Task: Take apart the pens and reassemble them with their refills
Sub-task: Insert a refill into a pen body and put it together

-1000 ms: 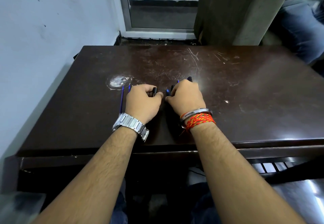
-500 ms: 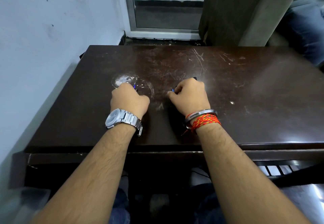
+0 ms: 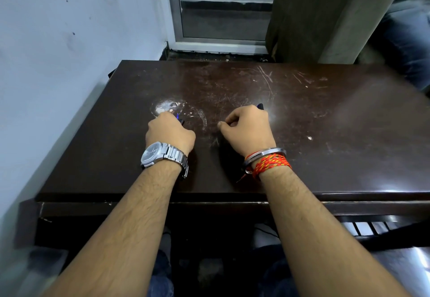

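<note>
Both my hands rest as fists on the dark brown table. My left hand, with a steel watch on its wrist, is closed around pen parts; only a short blue refill tip and a dark piece poke out past the knuckles. My right hand, with a bangle and red thread on its wrist, is closed around a dark pen whose end sticks out beyond the fingers. Whatever else the hands hold is hidden inside them.
A whitish worn patch marks the table just beyond my left hand. A pale wall runs along the table's left side. Behind the table stand a door frame and a drab pillar. A person's leg in jeans is at far right.
My hands have drawn apart, the left one moving left over the spot where blue refills lay; those refills are no longer visible on the table. Both hands stay closed.
</note>
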